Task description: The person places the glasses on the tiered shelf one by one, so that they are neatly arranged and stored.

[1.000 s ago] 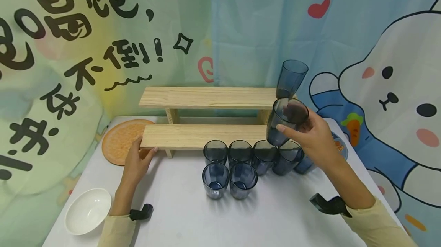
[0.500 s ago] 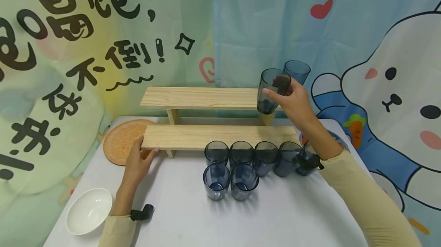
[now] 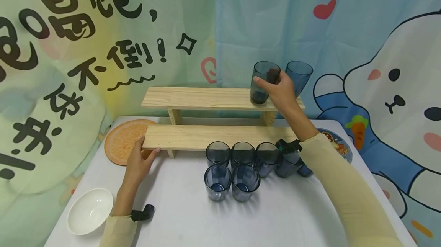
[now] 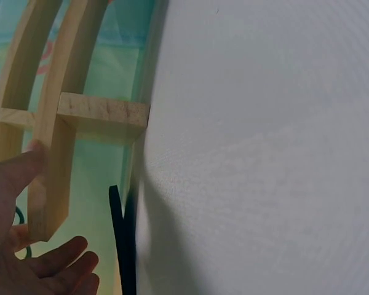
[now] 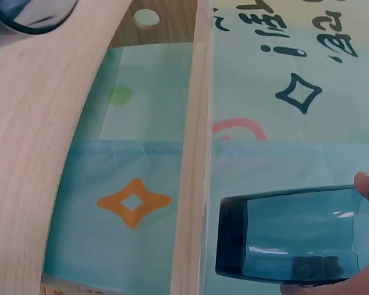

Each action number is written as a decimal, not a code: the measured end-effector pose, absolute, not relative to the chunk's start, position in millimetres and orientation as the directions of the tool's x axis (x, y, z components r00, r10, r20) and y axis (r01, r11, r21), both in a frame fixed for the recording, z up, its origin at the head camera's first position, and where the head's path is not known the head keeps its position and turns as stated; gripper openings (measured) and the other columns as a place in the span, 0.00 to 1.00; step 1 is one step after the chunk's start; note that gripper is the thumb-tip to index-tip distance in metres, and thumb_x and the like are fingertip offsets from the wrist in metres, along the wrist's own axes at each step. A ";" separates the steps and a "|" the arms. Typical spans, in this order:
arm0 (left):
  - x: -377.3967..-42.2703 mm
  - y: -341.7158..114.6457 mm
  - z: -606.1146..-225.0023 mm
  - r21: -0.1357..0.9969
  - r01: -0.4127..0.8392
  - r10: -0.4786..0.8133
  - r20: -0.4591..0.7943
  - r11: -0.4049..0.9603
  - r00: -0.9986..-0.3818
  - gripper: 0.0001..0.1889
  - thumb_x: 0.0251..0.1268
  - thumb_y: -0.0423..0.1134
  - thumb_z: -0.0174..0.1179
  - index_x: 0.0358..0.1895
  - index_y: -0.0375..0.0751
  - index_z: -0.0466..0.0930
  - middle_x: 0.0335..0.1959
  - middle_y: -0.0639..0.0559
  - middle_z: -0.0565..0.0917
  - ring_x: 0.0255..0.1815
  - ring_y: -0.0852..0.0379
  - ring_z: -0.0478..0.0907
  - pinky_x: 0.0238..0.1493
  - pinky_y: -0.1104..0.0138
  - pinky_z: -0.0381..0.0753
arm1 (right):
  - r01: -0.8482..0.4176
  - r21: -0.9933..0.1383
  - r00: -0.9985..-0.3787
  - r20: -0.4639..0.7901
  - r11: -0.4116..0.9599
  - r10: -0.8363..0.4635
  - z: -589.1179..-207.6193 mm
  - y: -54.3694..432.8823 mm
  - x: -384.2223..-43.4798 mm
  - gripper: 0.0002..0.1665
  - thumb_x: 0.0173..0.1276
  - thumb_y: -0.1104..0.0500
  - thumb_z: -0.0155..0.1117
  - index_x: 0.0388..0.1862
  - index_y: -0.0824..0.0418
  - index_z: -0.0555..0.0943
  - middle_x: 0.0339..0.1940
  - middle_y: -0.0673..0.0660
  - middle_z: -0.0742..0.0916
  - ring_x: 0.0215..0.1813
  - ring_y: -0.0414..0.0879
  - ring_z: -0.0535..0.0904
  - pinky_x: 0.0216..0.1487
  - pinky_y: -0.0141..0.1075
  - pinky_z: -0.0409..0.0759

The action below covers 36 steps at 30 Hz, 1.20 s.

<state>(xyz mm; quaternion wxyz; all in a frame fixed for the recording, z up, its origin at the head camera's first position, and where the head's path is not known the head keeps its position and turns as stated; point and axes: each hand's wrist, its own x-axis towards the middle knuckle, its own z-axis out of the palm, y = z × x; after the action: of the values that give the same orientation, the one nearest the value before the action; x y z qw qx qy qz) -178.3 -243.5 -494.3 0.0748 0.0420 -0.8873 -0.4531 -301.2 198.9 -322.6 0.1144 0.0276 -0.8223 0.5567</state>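
My right hand (image 3: 284,93) grips a dark blue-grey drinking glass (image 3: 259,90) near its rim, upright at the right part of the upper wooden shelf (image 3: 200,97). In the right wrist view the base of this glass (image 5: 283,236) is close to the shelf edge; whether it touches is unclear. Another tinted glass (image 3: 300,74) stands at the shelf's right end, partly behind my hand. My left hand (image 3: 138,164) pinches the left end of the lower shelf (image 3: 213,136), its thumb on the board (image 4: 48,184) in the left wrist view.
Several tinted glasses (image 3: 217,181) stand in two rows before the lower shelf, the right ones partly hidden by my sleeve. A white bowl (image 3: 90,211) lies front left. An orange round mat (image 3: 120,143) lies at the left, a blue patterned plate (image 3: 344,149) at the right.
My right hand has carried the glass up and left, from above the front glasses to the upper shelf. The left hand keeps its hold on the lower shelf.
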 end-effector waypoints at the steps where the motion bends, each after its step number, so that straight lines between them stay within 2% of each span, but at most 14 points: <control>1: -178.1 -242.9 -494.3 0.810 -0.006 -0.142 0.096 0.586 -0.985 0.40 0.79 0.44 0.63 0.82 0.31 0.52 0.79 0.28 0.64 0.79 0.29 0.63 0.79 0.38 0.60 | -0.169 -0.909 -0.972 0.217 0.381 0.089 -323.2 198.7 -303.2 0.46 0.70 0.36 0.72 0.73 0.63 0.70 0.61 0.58 0.77 0.63 0.51 0.74 0.63 0.50 0.75; 8: -177.7 -241.3 -494.1 0.811 -0.012 -0.141 0.087 0.585 -0.986 0.41 0.79 0.45 0.63 0.82 0.31 0.52 0.79 0.27 0.64 0.79 0.29 0.63 0.78 0.38 0.60 | -0.176 -0.909 -0.966 0.233 0.377 0.109 -327.2 197.0 -313.0 0.43 0.71 0.38 0.72 0.70 0.65 0.71 0.54 0.54 0.76 0.56 0.49 0.72 0.57 0.48 0.73; 18: -177.9 -242.3 -493.8 0.810 0.003 -0.137 0.103 0.587 -0.985 0.40 0.80 0.44 0.62 0.83 0.30 0.52 0.79 0.27 0.64 0.79 0.29 0.64 0.78 0.39 0.62 | -0.175 -0.907 -0.964 0.237 0.382 0.123 -330.6 196.3 -317.9 0.43 0.71 0.38 0.73 0.71 0.65 0.70 0.56 0.56 0.76 0.58 0.51 0.72 0.59 0.50 0.73; 27: -177.6 -242.6 -494.0 0.809 -0.021 -0.143 0.078 0.588 -0.987 0.41 0.80 0.45 0.62 0.83 0.32 0.51 0.80 0.28 0.63 0.79 0.30 0.64 0.78 0.39 0.62 | -0.171 -0.899 -0.962 0.240 0.403 0.127 -334.0 197.4 -318.0 0.45 0.71 0.37 0.72 0.73 0.63 0.69 0.68 0.65 0.75 0.67 0.57 0.72 0.66 0.54 0.72; 32: -177.0 -243.2 -492.6 0.807 -0.030 -0.138 0.064 0.589 -0.988 0.42 0.80 0.46 0.62 0.84 0.32 0.49 0.80 0.28 0.62 0.80 0.30 0.63 0.79 0.40 0.60 | -0.175 -0.899 -0.964 0.240 0.401 0.116 -336.0 198.0 -317.9 0.48 0.71 0.37 0.72 0.78 0.61 0.66 0.73 0.64 0.74 0.74 0.58 0.70 0.72 0.54 0.71; 36: -177.2 -243.6 -493.2 0.801 -0.030 -0.139 0.067 0.598 -0.988 0.42 0.80 0.47 0.61 0.84 0.32 0.49 0.81 0.28 0.62 0.80 0.31 0.62 0.80 0.40 0.59 | -0.160 -0.897 -0.971 0.217 0.412 0.096 -338.9 198.5 -316.4 0.56 0.70 0.34 0.72 0.83 0.60 0.59 0.78 0.65 0.70 0.79 0.59 0.66 0.75 0.56 0.69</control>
<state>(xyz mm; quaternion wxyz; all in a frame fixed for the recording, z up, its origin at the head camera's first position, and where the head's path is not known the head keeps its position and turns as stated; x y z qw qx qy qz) -177.2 -243.6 -493.2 0.0615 0.0474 -0.8917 -0.4459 -316.4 198.5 -338.9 0.1179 0.0191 -0.8320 0.5418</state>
